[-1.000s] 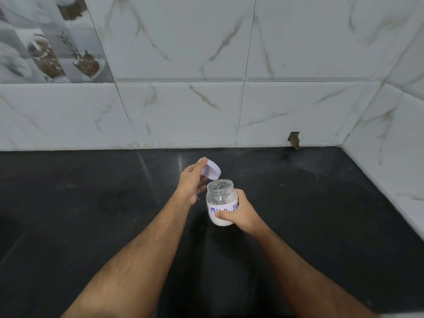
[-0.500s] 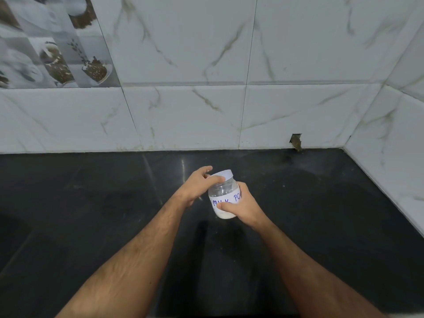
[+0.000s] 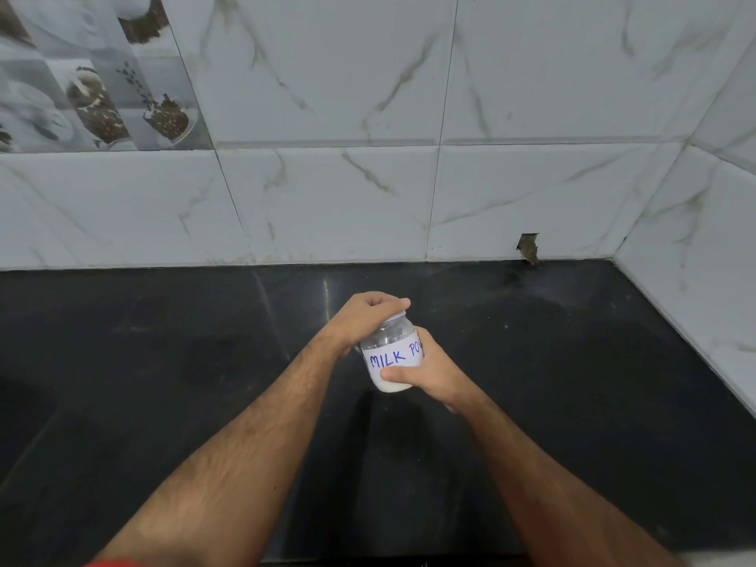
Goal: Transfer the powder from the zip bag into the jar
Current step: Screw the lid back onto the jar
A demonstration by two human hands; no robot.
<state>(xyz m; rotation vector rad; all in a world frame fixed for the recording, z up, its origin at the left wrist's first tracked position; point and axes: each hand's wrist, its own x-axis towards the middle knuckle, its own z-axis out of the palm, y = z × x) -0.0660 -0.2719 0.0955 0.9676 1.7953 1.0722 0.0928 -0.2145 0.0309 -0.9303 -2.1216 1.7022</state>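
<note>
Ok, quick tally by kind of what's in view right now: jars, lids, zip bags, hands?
Jars: 1, the labelled jar, holding white powder, gripped by the right hand
Lids: 1, the white lid on the jar mouth, mostly hidden under the left hand
Zip bags: 0 in view
Hands: 2
Total: 4

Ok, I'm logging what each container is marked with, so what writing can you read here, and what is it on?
"MILK PO": blue handwriting on the white label of the jar; the rest of the second word is hidden behind the right hand.
No other text is readable. The patterned wall tile shows pictures only, and the left hand covers the lid.
</note>
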